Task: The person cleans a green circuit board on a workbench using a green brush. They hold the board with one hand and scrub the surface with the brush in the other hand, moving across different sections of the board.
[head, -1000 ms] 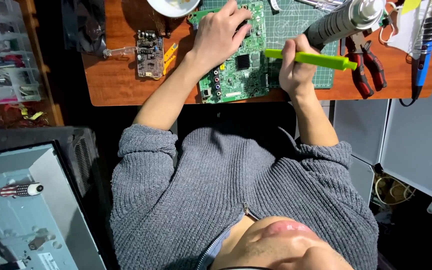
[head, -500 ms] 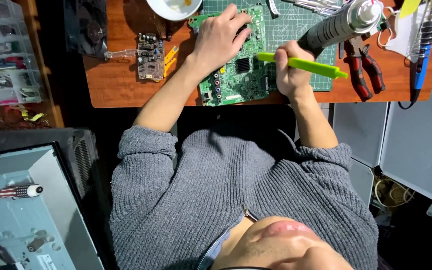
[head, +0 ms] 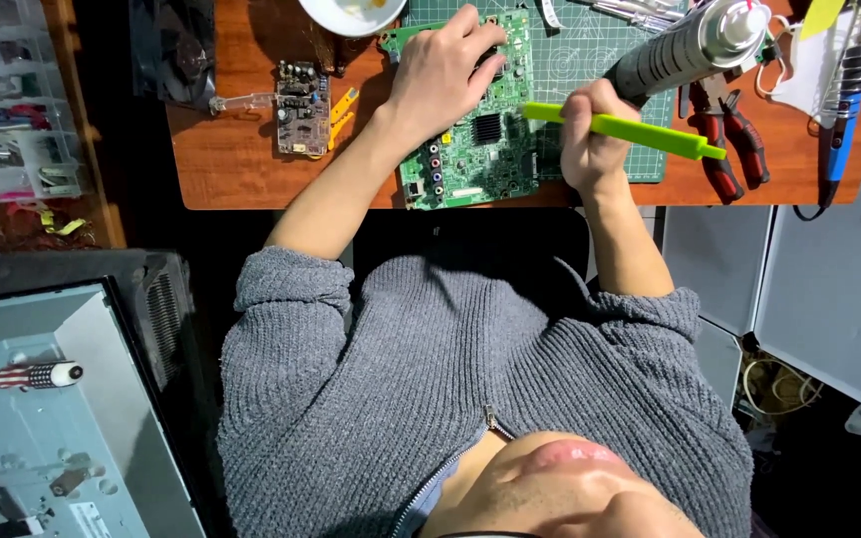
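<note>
two hands over table edge, left hand point(head: 440, 75) flat on green circuit board point(head: 470, 149), right hand point(head: 590, 139) clamped on green tool point(head: 650, 130)

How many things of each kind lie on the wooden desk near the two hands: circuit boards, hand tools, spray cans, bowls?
Circuit boards: 2, the large green board under the left hand and a small brown board.
Hand tools: 3, the green tool in the right hand, red pliers, blue soldering iron.
Spray cans: 1.
Bowls: 1.
Total: 7
</note>
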